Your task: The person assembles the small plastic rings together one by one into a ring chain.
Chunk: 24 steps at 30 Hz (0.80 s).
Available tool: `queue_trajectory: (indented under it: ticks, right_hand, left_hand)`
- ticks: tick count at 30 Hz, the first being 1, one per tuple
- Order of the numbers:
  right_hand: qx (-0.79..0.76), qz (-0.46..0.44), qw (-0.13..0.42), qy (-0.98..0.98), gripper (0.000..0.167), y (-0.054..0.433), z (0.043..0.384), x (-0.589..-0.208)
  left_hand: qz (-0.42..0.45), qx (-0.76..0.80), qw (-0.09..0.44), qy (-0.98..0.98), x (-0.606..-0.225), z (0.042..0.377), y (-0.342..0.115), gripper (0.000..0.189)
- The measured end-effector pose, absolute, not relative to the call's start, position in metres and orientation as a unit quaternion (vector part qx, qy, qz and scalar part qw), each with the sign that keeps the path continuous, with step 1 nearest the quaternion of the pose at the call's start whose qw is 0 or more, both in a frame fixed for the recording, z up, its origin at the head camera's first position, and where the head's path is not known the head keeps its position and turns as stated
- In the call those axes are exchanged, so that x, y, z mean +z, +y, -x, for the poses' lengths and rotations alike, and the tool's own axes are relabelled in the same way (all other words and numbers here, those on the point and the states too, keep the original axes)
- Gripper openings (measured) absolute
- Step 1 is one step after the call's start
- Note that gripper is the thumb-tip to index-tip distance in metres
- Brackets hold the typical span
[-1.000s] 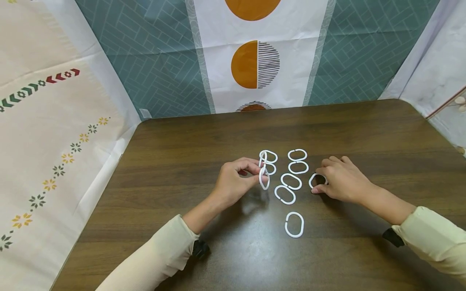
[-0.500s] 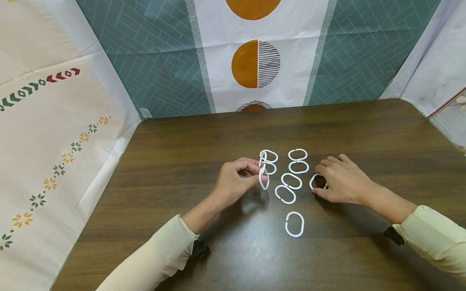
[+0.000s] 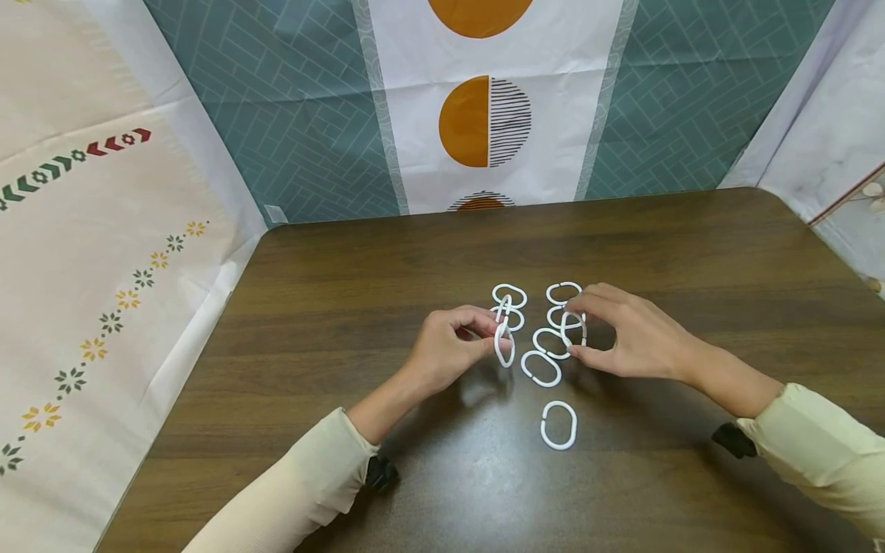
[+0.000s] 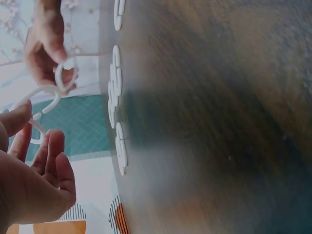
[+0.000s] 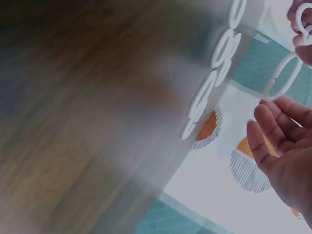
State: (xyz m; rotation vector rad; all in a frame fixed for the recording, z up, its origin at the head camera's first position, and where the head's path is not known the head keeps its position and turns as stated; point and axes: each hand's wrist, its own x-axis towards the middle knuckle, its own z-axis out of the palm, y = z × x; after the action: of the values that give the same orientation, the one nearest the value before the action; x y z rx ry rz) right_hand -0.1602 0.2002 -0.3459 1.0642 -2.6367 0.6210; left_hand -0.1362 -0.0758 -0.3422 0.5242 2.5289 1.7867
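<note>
My left hand [image 3: 449,338] pinches two joined white oval plastic links [image 3: 496,346] between thumb and fingers, raised above the table. One link hangs through the other, and a gap in the rim shows in the left wrist view. To its right, my right hand [image 3: 639,334] holds a single white oval link [image 3: 563,328] by thumb and fingertips, tilted up. That link overlaps the links lying behind it in the head view. In the right wrist view, the split in this link's rim [image 5: 277,97] faces the table side.
Several white links lie flat on the brown wooden table [image 3: 332,307]: a pair [image 3: 509,286] behind the left hand, a touching column near the right hand, including a front link [image 3: 523,369], and a lone link [image 3: 575,425] nearer me. Patterned cloths [image 3: 311,115] hang around the table.
My right hand has picked its link up from the table and brought it left, toward the joined links. My left hand has barely shifted, its links tilting slightly.
</note>
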Motion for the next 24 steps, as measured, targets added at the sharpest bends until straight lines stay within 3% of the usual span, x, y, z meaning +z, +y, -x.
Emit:
queue_trajectory:
  ticks: [24]
  right_hand:
    - [0.349,-0.457,0.208,-0.791,0.049,0.157,0.158,-0.317]
  left_hand:
    - [-0.164,0.565,0.044,0.807,-0.341,0.134,-0.076,0.011]
